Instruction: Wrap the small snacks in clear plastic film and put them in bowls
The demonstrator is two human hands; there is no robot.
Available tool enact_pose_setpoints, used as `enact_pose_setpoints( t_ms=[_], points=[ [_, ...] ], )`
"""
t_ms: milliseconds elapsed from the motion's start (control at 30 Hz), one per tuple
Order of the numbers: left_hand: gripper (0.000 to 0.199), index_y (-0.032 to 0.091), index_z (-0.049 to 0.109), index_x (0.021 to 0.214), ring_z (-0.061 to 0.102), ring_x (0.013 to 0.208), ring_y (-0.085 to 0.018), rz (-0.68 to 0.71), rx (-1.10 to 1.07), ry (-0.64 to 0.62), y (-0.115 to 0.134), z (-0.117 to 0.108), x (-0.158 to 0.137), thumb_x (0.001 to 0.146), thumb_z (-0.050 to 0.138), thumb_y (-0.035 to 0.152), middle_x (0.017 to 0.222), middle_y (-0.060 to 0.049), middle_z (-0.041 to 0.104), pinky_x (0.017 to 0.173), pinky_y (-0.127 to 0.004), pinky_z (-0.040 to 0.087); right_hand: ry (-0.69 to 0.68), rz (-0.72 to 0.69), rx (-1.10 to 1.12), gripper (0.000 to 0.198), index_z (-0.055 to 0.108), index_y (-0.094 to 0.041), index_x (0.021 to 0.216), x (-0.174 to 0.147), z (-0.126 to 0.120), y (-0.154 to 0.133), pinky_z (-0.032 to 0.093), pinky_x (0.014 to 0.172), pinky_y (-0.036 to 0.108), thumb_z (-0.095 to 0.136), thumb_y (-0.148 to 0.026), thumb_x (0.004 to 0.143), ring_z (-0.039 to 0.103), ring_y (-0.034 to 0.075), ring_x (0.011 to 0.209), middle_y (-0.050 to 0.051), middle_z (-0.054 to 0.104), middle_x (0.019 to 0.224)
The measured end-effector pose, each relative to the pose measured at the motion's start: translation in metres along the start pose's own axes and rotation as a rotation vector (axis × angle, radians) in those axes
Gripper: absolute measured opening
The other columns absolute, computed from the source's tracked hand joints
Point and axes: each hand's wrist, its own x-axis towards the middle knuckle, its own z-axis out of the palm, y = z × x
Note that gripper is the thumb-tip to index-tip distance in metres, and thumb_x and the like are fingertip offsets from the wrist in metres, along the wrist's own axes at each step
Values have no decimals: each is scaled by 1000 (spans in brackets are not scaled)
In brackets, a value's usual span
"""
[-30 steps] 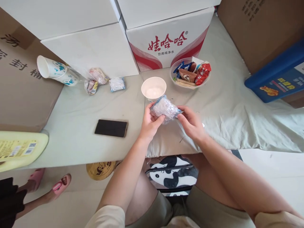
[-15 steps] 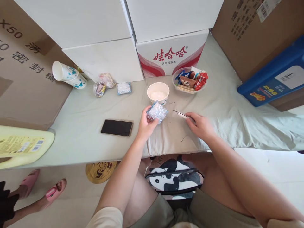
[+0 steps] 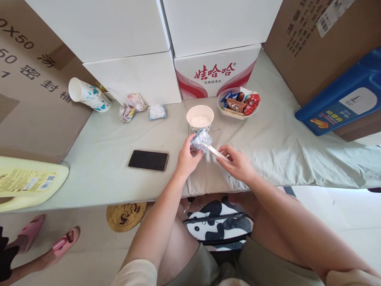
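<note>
My left hand [image 3: 188, 159] is closed around a crinkled packet [image 3: 201, 140] of clear and blue plastic, held just in front of a paper bowl [image 3: 200, 117]. White contents show in the bowl. My right hand [image 3: 237, 162] grips a slim white tool [image 3: 218, 153] with a narrow tip; its exact kind is hard to make out. That tip meets the right side of the packet; whether it has gone through the plastic, I cannot tell.
A phone [image 3: 148, 160] lies to the left. Behind are a small white-blue packet [image 3: 157, 112], wrapped bundles [image 3: 136, 102], stacked paper cups [image 3: 89, 95] and a clear tub [image 3: 238, 114] of snacks. Boxes [image 3: 219, 75] line the back. A blue jug [image 3: 336, 97] and yellow jug [image 3: 32, 182] flank the cloth-covered surface.
My right hand has moved left and turned the slim tool, bringing its tip from beside the packet to touching it. The left hand keeps its hold on the packet.
</note>
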Motion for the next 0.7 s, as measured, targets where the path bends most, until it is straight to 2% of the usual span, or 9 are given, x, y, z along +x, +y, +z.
enact_pose_setpoints(
  t_ms=[100,267,400,500,600,700],
  points=[
    [58,26,51,133,70,97,-18,4,-19,-7,-1,3,0,79,70,23,121,-8,69,87,-33,61,-11,6,36,29,60,-22,105,0,4,0,40,56,26,50,-45,91,50,12,52,-1,65,71],
    [57,25,51,132,71,101,-20,-10,-140,0,-2,8,1,80,73,33,122,-9,69,87,-33,61,20,64,27,29,62,-23,107,4,5,-1,42,58,27,49,-44,92,57,14,56,2,71,77],
    [59,25,50,131,71,105,-22,-59,-229,136,-7,1,8,79,75,40,122,-10,69,87,-34,60,11,133,-70,25,64,-23,103,5,-5,2,43,62,28,51,-40,90,63,17,65,1,73,78],
    [61,29,44,134,70,107,-22,-127,-317,216,-9,-9,14,81,72,40,126,-10,67,84,-34,60,1,190,-87,24,64,-22,101,6,-13,7,42,61,28,50,-38,89,61,16,61,2,73,76],
    [62,29,44,133,70,103,-21,-171,-355,187,-9,-13,15,78,72,37,122,-9,68,78,-31,59,79,222,-104,26,64,-22,103,7,-18,15,42,61,29,49,-39,91,61,17,61,3,73,82],
    [60,26,49,130,71,93,-20,-175,-284,44,-8,-9,11,76,74,34,112,-8,70,75,-32,59,188,160,-277,28,67,-22,103,11,-21,25,42,66,32,48,-37,90,62,21,72,8,73,95]
  ],
)
